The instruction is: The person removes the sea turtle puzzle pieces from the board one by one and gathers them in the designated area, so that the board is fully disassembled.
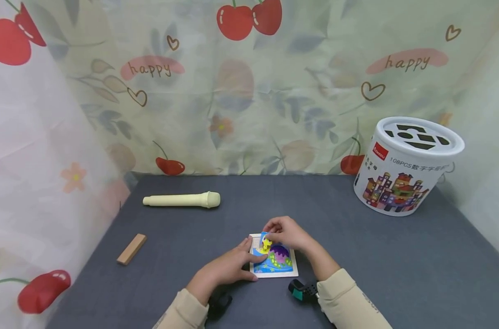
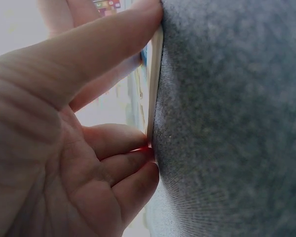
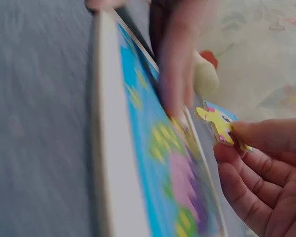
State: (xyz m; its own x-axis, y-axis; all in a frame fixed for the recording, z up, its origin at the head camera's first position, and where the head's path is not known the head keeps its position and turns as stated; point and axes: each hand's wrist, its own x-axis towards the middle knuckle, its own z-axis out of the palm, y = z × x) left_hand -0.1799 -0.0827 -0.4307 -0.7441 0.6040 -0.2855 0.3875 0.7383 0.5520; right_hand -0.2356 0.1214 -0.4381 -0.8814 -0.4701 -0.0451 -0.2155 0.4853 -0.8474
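A small wooden jigsaw puzzle tray (image 1: 279, 275) lies on the dark table, with a blue, purple and green picture inside its pale frame. My left hand (image 1: 233, 265) holds the tray by its left side, thumb at the near corner and fingers along the edge, with one finger reaching over the picture. In the left wrist view, thumb and fingertips meet the tray's pale rim (image 2: 155, 89). Between thumb and fingers, my right hand (image 1: 289, 232) pinches a yellow and blue puzzle piece (image 3: 219, 124) over the tray's upper left part. The right wrist view shows that piece tilted and raised off the tray.
A cream toy microphone (image 1: 181, 200) lies at the back left, and a wooden block (image 1: 131, 249) sits nearer on the left. A white lidded bucket (image 1: 401, 183) stands at the back right. Black wrist devices (image 1: 303, 290) show beside the forearms. Printed curtains (image 1: 249, 151) surround the table.
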